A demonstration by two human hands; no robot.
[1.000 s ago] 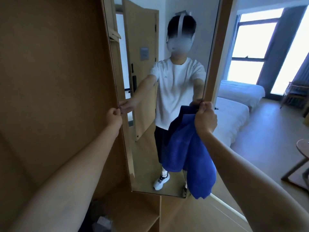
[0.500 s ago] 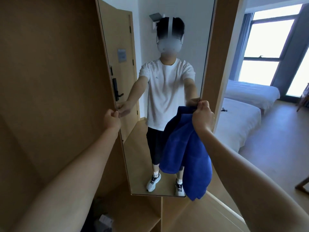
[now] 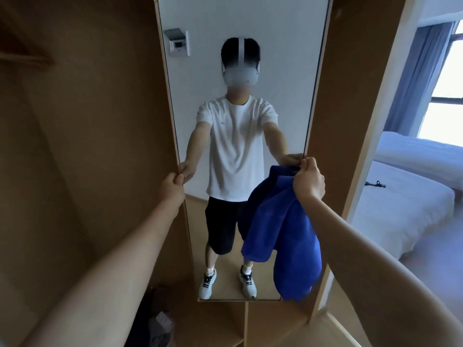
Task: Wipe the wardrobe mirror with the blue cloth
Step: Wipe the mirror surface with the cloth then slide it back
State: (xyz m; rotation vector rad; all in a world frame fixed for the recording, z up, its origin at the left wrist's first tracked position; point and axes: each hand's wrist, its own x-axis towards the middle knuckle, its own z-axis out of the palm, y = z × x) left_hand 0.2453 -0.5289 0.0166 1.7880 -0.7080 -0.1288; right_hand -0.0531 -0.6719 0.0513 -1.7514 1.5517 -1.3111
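Observation:
The tall wardrobe mirror (image 3: pixel 245 26) stands straight in front of me inside the wooden wardrobe and reflects a person in a white shirt. My left hand (image 3: pixel 171 187) grips the mirror's left edge at mid height. My right hand (image 3: pixel 308 180) grips the mirror's right edge and holds the blue cloth (image 3: pixel 288 236) at the same time. The cloth hangs down from that hand in loose folds over the mirror's lower right part.
Brown wardrobe panels (image 3: pixel 87 146) flank the mirror on both sides, with a low shelf (image 3: pixel 225 329) below it. Dark items (image 3: pixel 155 319) lie on the wardrobe floor at lower left. A white bed (image 3: pixel 406 204) and a curtained window (image 3: pixel 446 91) are to the right.
The mirror has swung to face me squarely; its reflection now shows a white wall instead of the door. Both hands kept their grip on its edges, the cloth still hanging.

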